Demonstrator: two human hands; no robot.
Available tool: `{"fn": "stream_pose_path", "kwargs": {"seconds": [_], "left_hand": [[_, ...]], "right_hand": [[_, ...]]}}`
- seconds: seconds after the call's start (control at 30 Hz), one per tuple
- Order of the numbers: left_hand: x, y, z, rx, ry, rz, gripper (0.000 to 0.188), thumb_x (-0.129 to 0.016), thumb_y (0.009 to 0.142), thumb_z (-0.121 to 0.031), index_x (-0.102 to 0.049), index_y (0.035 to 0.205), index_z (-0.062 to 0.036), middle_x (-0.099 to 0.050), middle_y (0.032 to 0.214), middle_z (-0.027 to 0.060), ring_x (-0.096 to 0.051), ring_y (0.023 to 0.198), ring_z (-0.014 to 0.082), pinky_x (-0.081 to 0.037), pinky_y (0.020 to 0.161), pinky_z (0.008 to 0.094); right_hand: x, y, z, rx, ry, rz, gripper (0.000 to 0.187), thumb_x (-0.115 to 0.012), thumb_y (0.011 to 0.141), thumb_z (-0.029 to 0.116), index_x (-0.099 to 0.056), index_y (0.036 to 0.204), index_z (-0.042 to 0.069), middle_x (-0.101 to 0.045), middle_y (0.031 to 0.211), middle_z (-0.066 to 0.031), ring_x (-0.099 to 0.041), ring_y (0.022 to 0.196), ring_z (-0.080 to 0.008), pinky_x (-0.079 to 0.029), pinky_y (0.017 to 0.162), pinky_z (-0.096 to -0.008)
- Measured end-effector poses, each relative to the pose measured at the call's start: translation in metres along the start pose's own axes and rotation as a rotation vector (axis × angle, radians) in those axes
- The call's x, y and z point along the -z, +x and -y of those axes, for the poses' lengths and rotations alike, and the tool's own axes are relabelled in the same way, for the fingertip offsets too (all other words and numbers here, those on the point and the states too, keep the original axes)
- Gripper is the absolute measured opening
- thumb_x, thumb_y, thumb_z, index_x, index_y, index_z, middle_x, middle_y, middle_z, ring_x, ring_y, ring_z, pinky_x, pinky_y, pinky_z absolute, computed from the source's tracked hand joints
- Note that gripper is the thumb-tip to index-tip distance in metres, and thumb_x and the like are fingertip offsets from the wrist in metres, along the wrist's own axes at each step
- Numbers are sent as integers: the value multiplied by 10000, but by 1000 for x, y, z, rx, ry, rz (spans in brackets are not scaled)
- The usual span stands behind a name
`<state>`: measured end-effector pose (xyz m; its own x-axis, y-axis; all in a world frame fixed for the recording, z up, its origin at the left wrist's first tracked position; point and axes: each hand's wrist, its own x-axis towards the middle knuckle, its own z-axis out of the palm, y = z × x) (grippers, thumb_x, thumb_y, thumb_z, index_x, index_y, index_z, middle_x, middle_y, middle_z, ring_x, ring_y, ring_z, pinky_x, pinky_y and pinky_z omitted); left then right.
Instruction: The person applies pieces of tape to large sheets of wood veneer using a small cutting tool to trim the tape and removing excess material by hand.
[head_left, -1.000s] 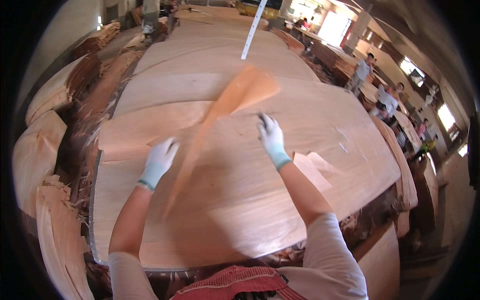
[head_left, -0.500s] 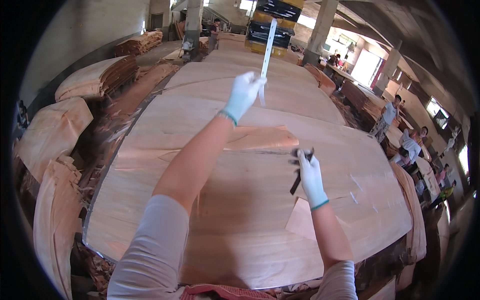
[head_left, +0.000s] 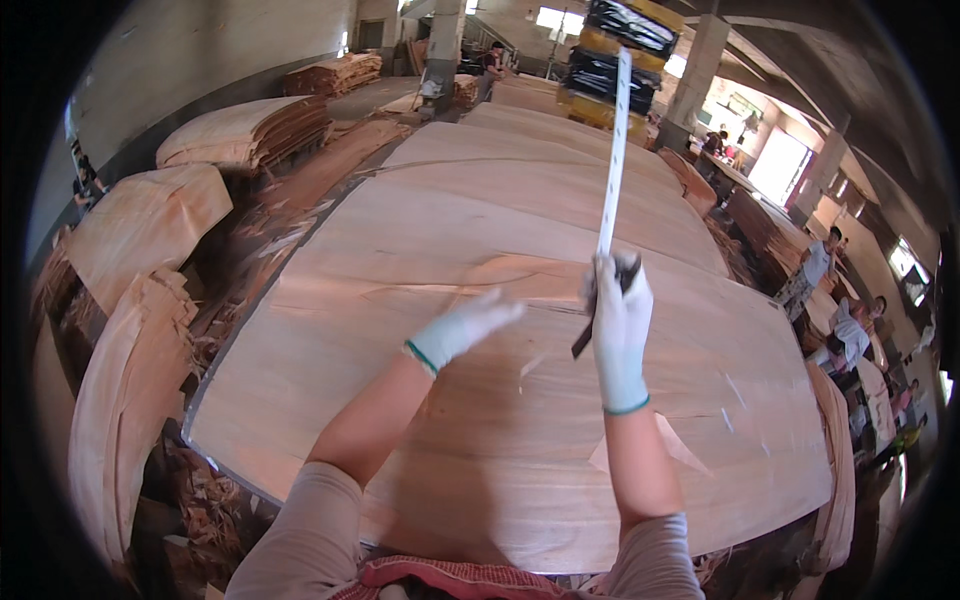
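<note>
My right hand (head_left: 625,320), in a white glove with a green cuff, is closed around a dark tool (head_left: 582,342) with a narrow flat blade, perhaps a knife. At its fingertips is the lower end of a long white perforated tape (head_left: 615,150), which stands up in front of the black-and-yellow overhead object. My left hand (head_left: 472,325), gloved alike, is stretched out over the sheet with nothing in it, a little blurred. Under both hands lies a broad wood veneer sheet (head_left: 330,400). A torn veneer piece (head_left: 535,275) lies beyond them, and a loose offcut (head_left: 680,445) by my right forearm.
Stacked veneer (head_left: 245,130) and drooping sheets (head_left: 125,390) line the left side, with scraps (head_left: 200,500) on the floor. A black-and-yellow object (head_left: 615,65) hangs above the far end. Several people stand at the right, one in a pale shirt (head_left: 815,265). Pillars (head_left: 690,85) rise behind.
My left hand has left the tape and come down nearer, its fingers extended. My right hand has risen to the tape's lower end, still with the dark tool. The view has shifted slightly left.
</note>
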<state>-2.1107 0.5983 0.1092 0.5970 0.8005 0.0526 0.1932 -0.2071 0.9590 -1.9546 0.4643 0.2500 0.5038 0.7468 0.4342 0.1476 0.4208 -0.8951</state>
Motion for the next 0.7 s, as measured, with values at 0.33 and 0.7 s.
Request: {"fn": "stream_pose_path", "kwargs": {"seconds": [0.33, 0.7], "left_hand": [[-50, -26, -165, -288, -1160, 149, 192, -547, 973, -215, -595, 1068, -55, -620, 982, 45, -617, 813, 134, -522, 725, 288], [7, -244, -70, -567, -389, -22, 214, -711, 823, -187, -632, 890, 0, -625, 896, 126, -652, 776, 247, -508, 680, 338]], "right_hand": [[10, -71, -14, 643, -385, -305, 77, -581, 938, 49, -575, 1007, 16, -594, 831, -75, -537, 646, -128, -463, 586, -258], [-71, -228, 28, 133, -466, -47, 503, -458, 1000, 314, -442, 1392, -1, -675, 1030, -141, -648, 714, -163, -510, 567, -238]]}}
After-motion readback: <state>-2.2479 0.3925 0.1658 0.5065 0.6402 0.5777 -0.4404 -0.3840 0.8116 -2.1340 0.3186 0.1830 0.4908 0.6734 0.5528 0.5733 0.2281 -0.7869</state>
